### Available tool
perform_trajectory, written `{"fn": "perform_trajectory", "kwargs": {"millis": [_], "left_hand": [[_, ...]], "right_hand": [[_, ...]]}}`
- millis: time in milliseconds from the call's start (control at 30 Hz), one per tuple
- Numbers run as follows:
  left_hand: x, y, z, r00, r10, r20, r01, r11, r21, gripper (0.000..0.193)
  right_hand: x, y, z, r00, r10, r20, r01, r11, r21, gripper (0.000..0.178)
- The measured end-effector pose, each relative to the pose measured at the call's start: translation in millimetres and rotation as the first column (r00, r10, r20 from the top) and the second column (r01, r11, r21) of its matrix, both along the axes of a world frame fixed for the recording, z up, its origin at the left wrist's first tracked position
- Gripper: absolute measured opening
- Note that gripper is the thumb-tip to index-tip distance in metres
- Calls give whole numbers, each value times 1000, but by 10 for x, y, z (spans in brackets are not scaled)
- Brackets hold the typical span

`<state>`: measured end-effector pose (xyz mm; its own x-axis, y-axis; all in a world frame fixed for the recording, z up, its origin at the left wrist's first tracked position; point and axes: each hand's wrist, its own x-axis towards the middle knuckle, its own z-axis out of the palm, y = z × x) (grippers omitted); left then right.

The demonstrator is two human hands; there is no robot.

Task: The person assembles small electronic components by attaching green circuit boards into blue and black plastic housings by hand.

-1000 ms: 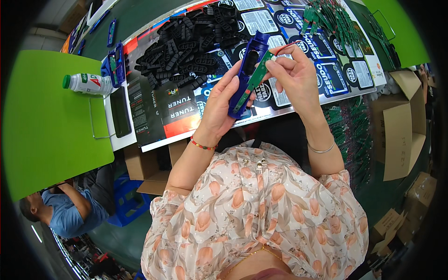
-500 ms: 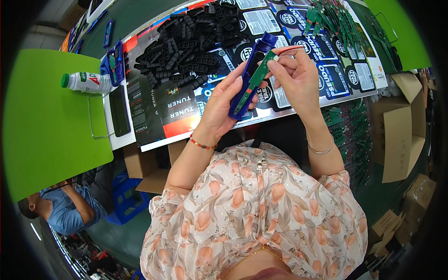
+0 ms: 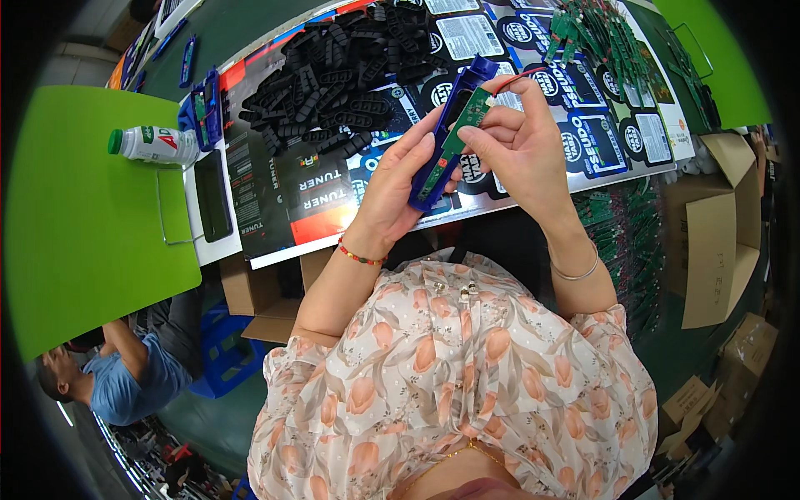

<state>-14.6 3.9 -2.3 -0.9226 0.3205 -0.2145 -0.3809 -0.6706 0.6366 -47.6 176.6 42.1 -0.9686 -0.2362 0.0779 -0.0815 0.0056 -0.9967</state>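
My left hand point(image 3: 392, 187) is wrapped round a long blue plastic housing point(image 3: 457, 98), which I hold tilted above the near edge of the table. A narrow green circuit board point(image 3: 463, 133) lies along the housing, its lower end inside and its upper part standing out to the right. With thumb and fingers, my right hand point(image 3: 525, 142) grips the board near its upper end. A red wire point(image 3: 518, 77) runs from a small white connector there, over my right forefinger. Part of the right fingers' hold is hidden behind the board.
Black rubbery strips point(image 3: 333, 79) lie heaped behind my left hand. Green circuit boards point(image 3: 604, 37) are piled at the far right. A dark phone point(image 3: 213, 196) and a white bottle point(image 3: 158, 145) are at the left. Cardboard boxes point(image 3: 708, 242) stand on the right; a seated person point(image 3: 137, 371) is lower left.
My right thumb has slid down along the board, and the right hand has shifted slightly left. The board sits closer against the housing, and more red wire shows.
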Motion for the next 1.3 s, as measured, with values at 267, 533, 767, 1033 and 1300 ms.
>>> {"fn": "perform_trajectory", "kwargs": {"millis": [267,533,767,1033,1300], "left_hand": [[-11,-20,-36,1000,-16,9,16,1000,13,55],[5,-26,-37,1000,-8,-1,8,999,40,54],[-2,-42,-35,1000,8,10,-8,999,31,53],[6,-38,-48,1000,-4,30,2,997,77,53],[36,-36,-65,998,-24,50,18,992,124,54]], "right_hand": [[-46,4,7,1000,16,0,-16,1000,-7,40],[-29,-73,-31,994,-45,-102,47,999,20,39],[30,-67,5,993,-33,-114,33,999,-9,39],[-63,-27,-32,999,29,19,-29,999,-39,41],[-81,-23,-95,999,22,-27,-23,999,-32,42]]}}
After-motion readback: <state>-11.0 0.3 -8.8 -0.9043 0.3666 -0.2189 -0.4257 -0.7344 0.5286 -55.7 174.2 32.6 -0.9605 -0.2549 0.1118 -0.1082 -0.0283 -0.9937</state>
